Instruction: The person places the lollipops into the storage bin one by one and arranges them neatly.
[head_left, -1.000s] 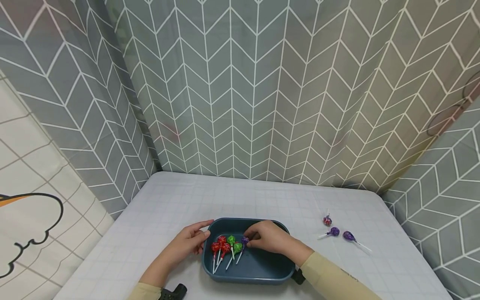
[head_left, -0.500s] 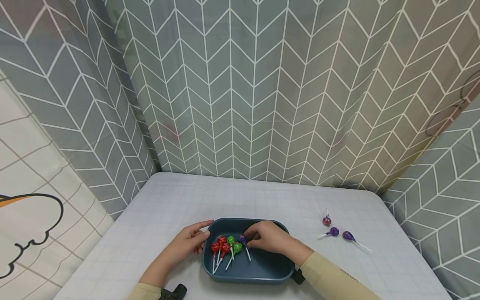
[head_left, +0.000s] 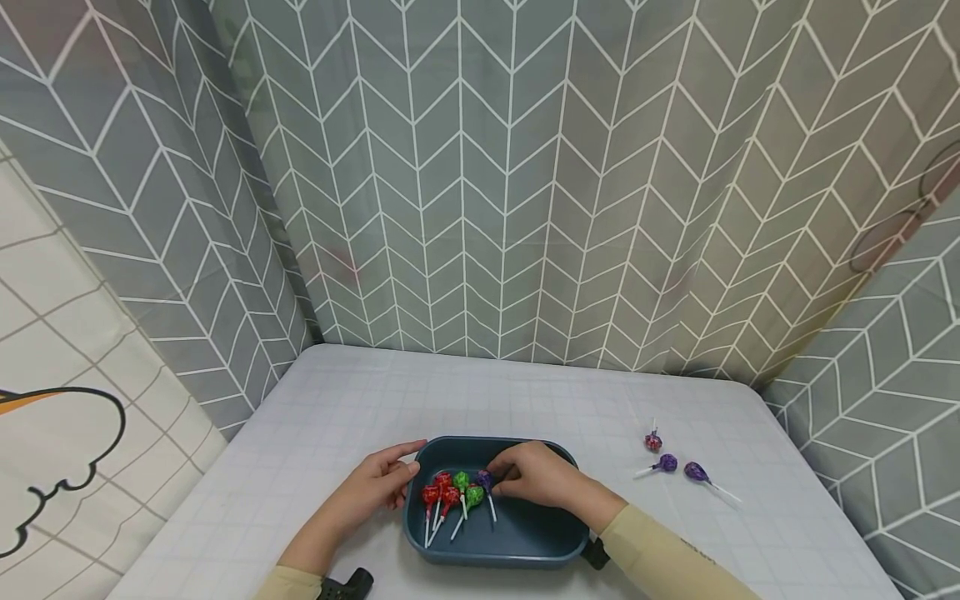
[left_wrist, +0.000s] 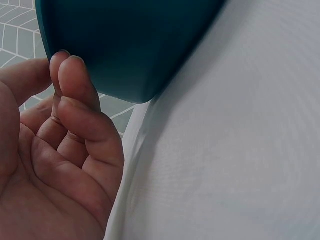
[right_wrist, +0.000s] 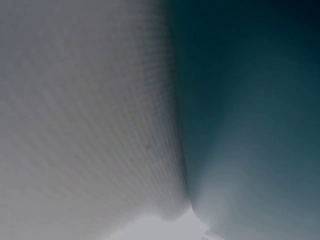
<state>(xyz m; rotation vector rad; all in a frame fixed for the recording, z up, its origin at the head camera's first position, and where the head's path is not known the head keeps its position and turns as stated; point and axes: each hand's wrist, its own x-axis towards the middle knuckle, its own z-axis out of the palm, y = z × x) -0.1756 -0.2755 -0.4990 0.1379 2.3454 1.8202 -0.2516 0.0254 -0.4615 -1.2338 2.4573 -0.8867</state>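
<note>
A dark blue tray (head_left: pixel 525 542) with rounded corners holds several red lollipops (head_left: pixel 448 497), green lollipops (head_left: pixel 474 497) and one purple lollipop (head_left: pixel 485 481). My right hand (head_left: pixel 536 475) reaches over the far right part of the tray and pinches the purple lollipop by its head, beside the green ones; its white stick points toward me. My left hand (head_left: pixel 378 479) holds the tray's left rim, thumb at the edge. In the left wrist view the curled fingers (left_wrist: pixel 80 82) rest against its outer wall. The right wrist view shows only tray wall (right_wrist: pixel 250 125) and tablecloth, without the hand.
On the white-covered table (head_left: pixel 360 387), to the right of the tray, lie two purple lollipops, one round (head_left: pixel 667 463) and one nearer the edge (head_left: pixel 696 472), and a red-and-purple one (head_left: pixel 653 442). A patterned grey curtain (head_left: pixel 495 208) hangs behind.
The purple lollipop's stick has swung from pointing left to pointing slightly right, its head shifting a little left. Both hands and the tray stay nearly in place.
</note>
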